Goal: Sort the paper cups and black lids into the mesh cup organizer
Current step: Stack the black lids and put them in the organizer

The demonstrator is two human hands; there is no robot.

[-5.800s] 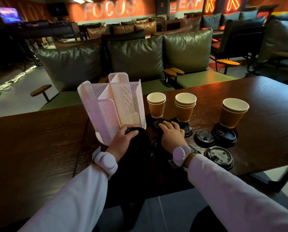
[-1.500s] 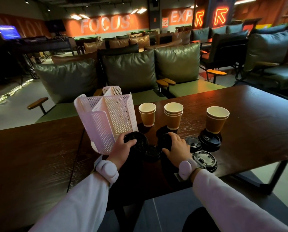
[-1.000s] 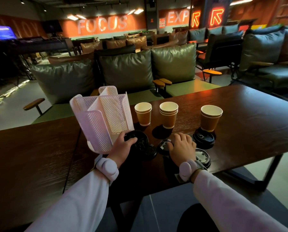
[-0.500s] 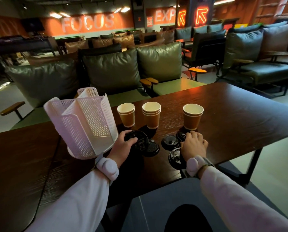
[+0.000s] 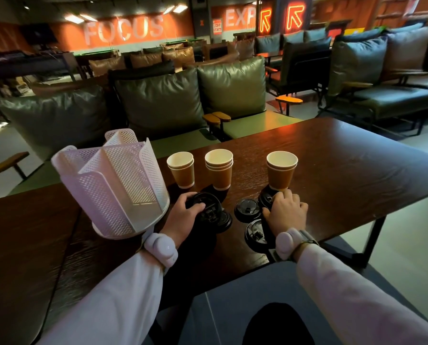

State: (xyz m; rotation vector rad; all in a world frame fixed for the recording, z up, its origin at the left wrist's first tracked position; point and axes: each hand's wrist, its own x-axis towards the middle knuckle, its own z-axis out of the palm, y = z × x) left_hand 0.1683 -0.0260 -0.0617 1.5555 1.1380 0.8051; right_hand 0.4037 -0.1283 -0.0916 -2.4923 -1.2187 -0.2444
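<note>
Dark wood-grain counter (image 5: 344, 170). Upright white perforated mesh organizer (image 5: 116, 185), its compartments open upward, stands just left of the nearer left hand (image 5: 183, 216), whose grip holds stacked glossy black lids (image 5: 205, 207). Behind them stand tapered paper cup stacks (image 5: 219, 168). The right hand (image 5: 286, 211) curls over further lids (image 5: 266, 199), and whether that grip has closed cannot be told.

The left hand (image 5: 183, 215) hides the near side of the lid stack (image 5: 209, 210) it grips, and its fingertips are out of sight behind the stack. The number of lids in it cannot be told. The right hand (image 5: 286, 212) covers most of the right lids (image 5: 265, 199) under the right cups (image 5: 281, 170); whether it grips them cannot be told. Its wrist overlaps the near lid (image 5: 254, 235) at the near edge of the table (image 5: 357, 170). Print on the lids is too small to read. The organizer (image 5: 113, 185) screens the table behind it. The table's left part and both sleeves (image 5: 108, 307) run out of frame.
</note>
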